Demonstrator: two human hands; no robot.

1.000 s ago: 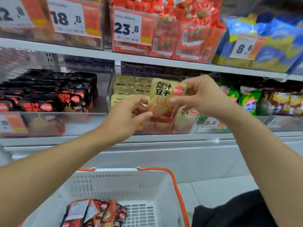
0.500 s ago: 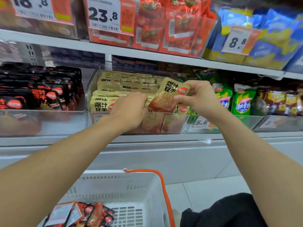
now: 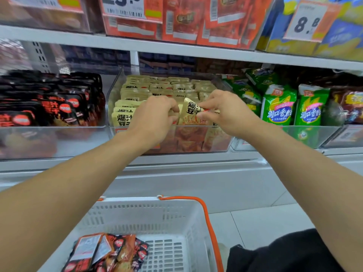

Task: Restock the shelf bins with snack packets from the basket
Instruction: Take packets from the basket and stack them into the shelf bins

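A clear shelf bin [image 3: 196, 140] in the middle holds rows of beige snack packets [image 3: 161, 87]. My right hand [image 3: 229, 112] pinches one beige packet [image 3: 190, 112] by its top corner, its lower part down inside the bin's front row. My left hand [image 3: 155, 118] has its fingers curled over the front packets just left of it, pressing them aside. The white basket [image 3: 176, 211] with an orange handle sits below, with several black and red packets [image 3: 106, 252] in its near left corner.
A bin of black packets [image 3: 59, 103] stands to the left, green packets [image 3: 279, 107] to the right. The upper shelf carries red packets [image 3: 188, 20] and price tags [image 3: 306, 20]. White tiled floor [image 3: 261, 222] lies right of the basket.
Both hands have moved forward and down to the middle bin. The beige packet went from held up in front of the shelf to tucked into the front row.
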